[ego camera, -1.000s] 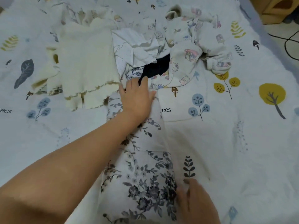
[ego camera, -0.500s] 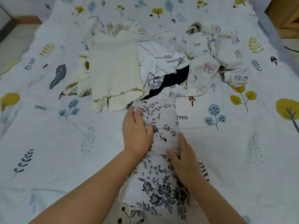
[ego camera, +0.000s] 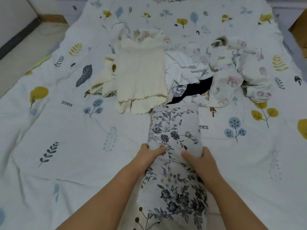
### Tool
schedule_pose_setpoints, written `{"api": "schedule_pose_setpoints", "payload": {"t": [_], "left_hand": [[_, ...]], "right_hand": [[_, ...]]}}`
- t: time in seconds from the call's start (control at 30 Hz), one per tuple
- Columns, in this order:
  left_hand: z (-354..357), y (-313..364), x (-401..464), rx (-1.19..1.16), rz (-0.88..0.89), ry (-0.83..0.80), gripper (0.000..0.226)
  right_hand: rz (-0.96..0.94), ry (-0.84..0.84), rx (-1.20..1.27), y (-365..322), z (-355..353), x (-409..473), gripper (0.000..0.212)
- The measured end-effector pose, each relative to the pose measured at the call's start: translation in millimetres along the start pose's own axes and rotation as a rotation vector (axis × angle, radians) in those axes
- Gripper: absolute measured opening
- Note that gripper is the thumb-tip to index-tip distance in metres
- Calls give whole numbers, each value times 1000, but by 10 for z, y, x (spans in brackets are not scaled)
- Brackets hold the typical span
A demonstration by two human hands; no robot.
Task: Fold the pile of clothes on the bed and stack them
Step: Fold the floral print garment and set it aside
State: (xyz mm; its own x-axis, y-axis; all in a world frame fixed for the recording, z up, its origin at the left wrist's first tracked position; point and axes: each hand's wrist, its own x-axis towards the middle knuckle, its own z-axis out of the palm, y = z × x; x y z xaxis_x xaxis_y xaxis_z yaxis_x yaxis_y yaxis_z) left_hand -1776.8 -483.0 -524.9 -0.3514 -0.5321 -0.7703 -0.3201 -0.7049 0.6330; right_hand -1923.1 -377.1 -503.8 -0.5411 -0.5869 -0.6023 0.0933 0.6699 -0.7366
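Observation:
A white garment with a dark blue floral print (ego camera: 174, 130) lies lengthwise on the bed in front of me, its far part doubled over. My left hand (ego camera: 149, 155) grips the left side of the fold and my right hand (ego camera: 199, 160) grips the right side, thumbs on top. Beyond it lies the unfolded pile: a cream ribbed top (ego camera: 141, 77), white pieces (ego camera: 181, 70), a dark navy item (ego camera: 194, 90) and a cartoon-print garment (ego camera: 232, 77).
The bed carries a white sheet (ego camera: 74, 138) printed with leaves and trees. Floor and a skirting board (ego camera: 18, 39) show at the far left. A brown cardboard box (ego camera: 299, 25) stands at the far right edge.
Both hands slid back toward me and took hold of the floral garment's sides. Its far end now lies folded over. The view pulled back, showing more of the bed.

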Motion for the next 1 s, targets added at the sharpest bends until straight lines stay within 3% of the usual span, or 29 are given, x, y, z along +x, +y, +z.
{"api": "schedule_pose_setpoints", "payload": {"t": [0.17, 0.4, 0.53, 0.73, 0.87, 1.0], "left_hand": [[-154, 47, -240, -154, -41, -196, 38], [-573, 360, -723, -90, 118, -302, 46], [-1056, 575, -1036, -45, 216, -196, 42], [-2048, 706, -1459, -108, 290, -3, 31], [-2674, 646, -1652, -244, 328, 153, 23], [-3226, 570, -1673, -397, 342, 293, 26]], "right_hand": [[-71, -10, 114, -82, 8, -262, 40], [-100, -12, 222, -350, 239, -605, 43], [-134, -88, 266, -667, 635, -772, 46], [-166, -340, 259, -1210, 1511, -958, 56], [-214, -544, 106, -1649, 2188, -948, 48], [-271, -633, -60, -2073, 2929, -872, 48]]}}
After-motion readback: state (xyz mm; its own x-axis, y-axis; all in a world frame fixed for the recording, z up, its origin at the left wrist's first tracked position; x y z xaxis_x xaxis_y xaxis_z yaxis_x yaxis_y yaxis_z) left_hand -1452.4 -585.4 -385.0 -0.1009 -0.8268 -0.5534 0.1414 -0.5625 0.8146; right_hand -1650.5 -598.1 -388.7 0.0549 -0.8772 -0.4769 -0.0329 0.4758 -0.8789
